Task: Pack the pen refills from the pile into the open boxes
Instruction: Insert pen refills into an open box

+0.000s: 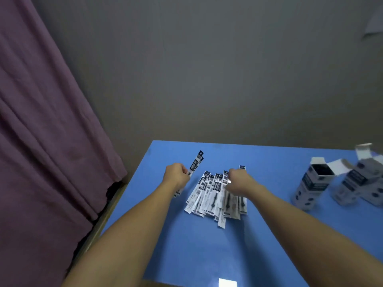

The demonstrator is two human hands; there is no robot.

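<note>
The pile of flat pen refills in clear and white plastic sleeves with black printing [215, 195] is lying on the blue table top [186, 245], near the middle of it, spread like a fan. At about 9 o'clock from the pile, the left hand [176, 175] is gripping a small bunch of the same sleeved refills [195, 163]; its fingers are clenched around their lower part and the printed ends are pointing up to 1 o'clock. The right hand [238, 180] is resting on the far end of the pile with fingers curled down into the sleeves, but whether it is pinching one I cannot tell. At 3 o'clock from the pile, well apart, the white cardboard boxes with dark labels and open top flaps [315, 183] are standing; those farther right are blurred.

I think several risks are waiting here. The sleeves are looking slippery, so the bunch may be sliding out of the left fist. The right hand may be dragging neighbouring sleeves and scattering the pile. The tall narrow boxes may be tipping when refills are pushed in.
</note>
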